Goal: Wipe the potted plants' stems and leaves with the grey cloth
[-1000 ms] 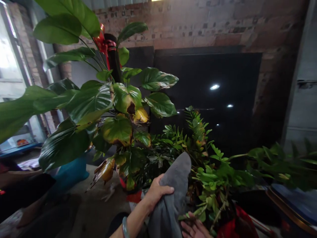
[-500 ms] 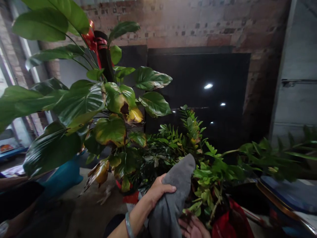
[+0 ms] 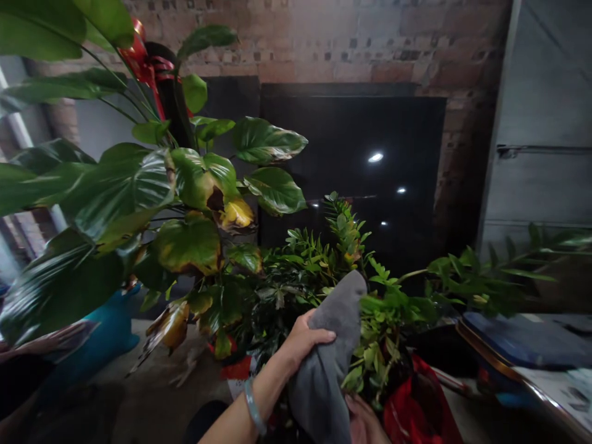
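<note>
My left hand [image 3: 308, 338] grips a grey cloth [image 3: 329, 357], thumb across its front and the other fingers behind it. The cloth stands up to a rounded tip and hangs in folds below. A pale bangle circles my left wrist. Low in the view, my right hand [image 3: 366, 420] is closed at the cloth's right edge, its fingers partly hidden by the fabric. Just behind the cloth grow leafy green plants [image 3: 377, 354]. On the left rises a large-leaved plant [image 3: 187, 240], some of its leaves yellow and brown.
Dark glossy panels [image 3: 351, 148] lean on a brick wall [image 3: 314, 37]. A red wrapping [image 3: 419, 401] lies low on the right, beside a table with a blue lid-like item [image 3: 522, 339]. Red ribbon [image 3: 139, 58] is tied to the plant's pole. Another person's arm [image 3: 50, 342] shows at left, near a teal object [image 3: 108, 333].
The view has swung right, so the plants and panels sit further left. My right hand, earlier spread with its palm showing, has closed at the cloth's edge. My left hand keeps its grip.
</note>
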The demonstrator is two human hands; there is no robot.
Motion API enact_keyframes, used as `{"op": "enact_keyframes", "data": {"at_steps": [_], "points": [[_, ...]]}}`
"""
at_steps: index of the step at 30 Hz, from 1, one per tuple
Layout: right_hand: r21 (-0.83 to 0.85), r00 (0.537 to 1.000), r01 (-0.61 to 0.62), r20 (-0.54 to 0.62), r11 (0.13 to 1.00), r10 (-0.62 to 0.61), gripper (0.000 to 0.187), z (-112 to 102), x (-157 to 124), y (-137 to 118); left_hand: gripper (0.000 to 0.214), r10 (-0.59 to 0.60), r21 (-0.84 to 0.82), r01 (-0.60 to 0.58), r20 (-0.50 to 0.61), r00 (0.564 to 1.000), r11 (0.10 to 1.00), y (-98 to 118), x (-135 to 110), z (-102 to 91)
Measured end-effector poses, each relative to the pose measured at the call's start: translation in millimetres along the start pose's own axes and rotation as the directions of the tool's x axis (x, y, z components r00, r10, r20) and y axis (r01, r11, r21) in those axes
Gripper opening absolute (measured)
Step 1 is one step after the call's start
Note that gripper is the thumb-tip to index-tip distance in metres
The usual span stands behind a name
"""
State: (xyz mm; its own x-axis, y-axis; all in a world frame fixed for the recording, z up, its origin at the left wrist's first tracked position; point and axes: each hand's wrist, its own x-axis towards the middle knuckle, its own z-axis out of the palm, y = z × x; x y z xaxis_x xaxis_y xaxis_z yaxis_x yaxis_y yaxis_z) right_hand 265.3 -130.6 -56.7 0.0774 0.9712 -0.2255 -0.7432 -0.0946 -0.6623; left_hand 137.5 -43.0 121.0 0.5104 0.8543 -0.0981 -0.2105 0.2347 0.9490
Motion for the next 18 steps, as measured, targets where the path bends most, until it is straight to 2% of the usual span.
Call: {"op": "enact_keyframes", "data": {"at_steps": [3,5,7,10,14,16,18], "points": [[0.011,1.0,-0.021,-0.016,1.0,0.021,0.032,9.5,-9.0,-4.2,0.03,-0.127,0.149,0.149,-0.144,0.981,0.978,-41.1,2.1,-13.6],[0.012,1.0,-0.018,-0.02,1.0,0.018,0.034,14.8,-13.3,-6.8,0.031,-0.2,0.18,0.223,-0.139,0.97,0.958,-65.1,-3.7,-27.4],[0.011,0.999,-0.029,-0.014,1.0,0.029,0.035,17.2,-15.0,-8.9,0.034,-0.223,0.184,0.236,-0.088,0.971,0.954,-72.2,-12.1,-38.7],[0.018,0.997,-0.072,0.005,0.997,0.072,0.035,15.8,-13.9,-11.4,0.036,-0.167,0.169,0.172,-0.043,0.985,0.971,-47.9,-20.4,-42.2],[0.021,0.997,-0.082,0.001,0.996,0.082,0.031,13.9,-12.3,-13.3,0.041,0.003,0.112,0.007,-0.088,0.996,0.994,-0.4,-17.8,-33.3],[0.021,0.996,-0.086,-0.006,0.996,0.086,0.031,13.9,-12.3,-13.4,0.042,0.017,0.127,0.0,-0.133,0.991,0.992,4.8,-17.4,-32.9],[0.021,0.996,-0.085,-0.007,0.996,0.085,0.032,12.7,-12.3,-12.8,0.04,-0.042,0.186,0.075,-0.178,0.983,0.98,-6.5,-21.6,-36.8]]}}
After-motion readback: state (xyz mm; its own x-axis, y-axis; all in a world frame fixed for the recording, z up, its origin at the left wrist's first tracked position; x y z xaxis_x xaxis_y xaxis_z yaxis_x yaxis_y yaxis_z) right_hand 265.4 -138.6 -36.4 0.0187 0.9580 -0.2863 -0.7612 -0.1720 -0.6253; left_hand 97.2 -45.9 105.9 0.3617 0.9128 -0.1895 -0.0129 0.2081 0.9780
